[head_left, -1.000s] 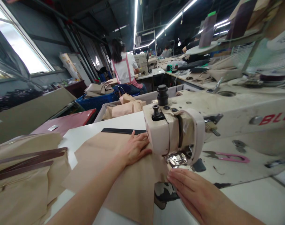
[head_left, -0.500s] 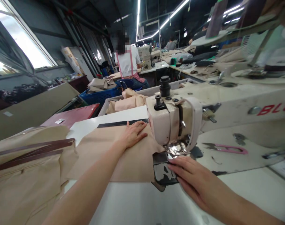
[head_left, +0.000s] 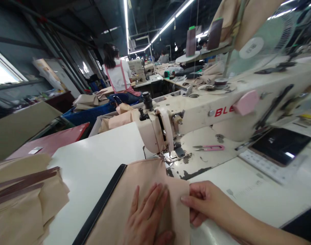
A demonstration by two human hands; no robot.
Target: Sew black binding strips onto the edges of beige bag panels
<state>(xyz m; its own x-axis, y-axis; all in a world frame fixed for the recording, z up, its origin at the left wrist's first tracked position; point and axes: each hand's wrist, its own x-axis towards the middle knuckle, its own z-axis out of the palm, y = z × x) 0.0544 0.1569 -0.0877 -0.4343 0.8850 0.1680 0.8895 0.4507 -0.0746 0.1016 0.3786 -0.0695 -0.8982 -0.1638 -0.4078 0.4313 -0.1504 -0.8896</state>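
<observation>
White tabletop — beige fabric, its long black strip slanting away rightward.

Left hand flat on tan fabric, right hand at its edge in a pinch, sewing machine beyond.

On the worktop here, the fabric panel lies before the sewing machine, layered fabric pieces off to its left. Thread snips rest on the machine bed, left of a touchscreen device. Over beyond, a basket stands left of a seated co-worker.
</observation>
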